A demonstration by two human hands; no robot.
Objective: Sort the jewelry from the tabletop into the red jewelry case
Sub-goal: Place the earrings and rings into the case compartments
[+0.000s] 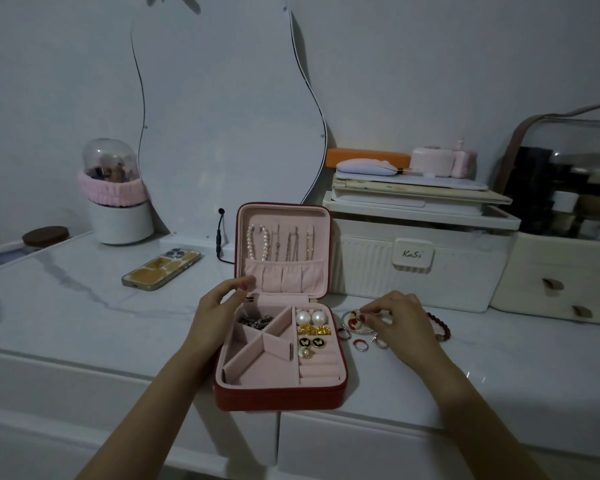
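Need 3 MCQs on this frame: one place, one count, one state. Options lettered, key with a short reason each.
1. Where does the phone lie?
A. Inside the case
B. On the tabletop, left of the red jewelry case
C. On the white storage box

2. How many large pearl earrings sit at the top of the case's right section?
A. Two
B. Four
C. None

3. What is the right hand doing?
A. Resting flat and open on the table
B. Closing the lid
C. Pinching a ring among the jewelry right of the case

Key:
1 B, it lies face down on the marble top, left of the case.
2 A, two white pearls sit side by side.
3 C, thumb and finger meet on the ring, while the left hand holds the case's left edge.
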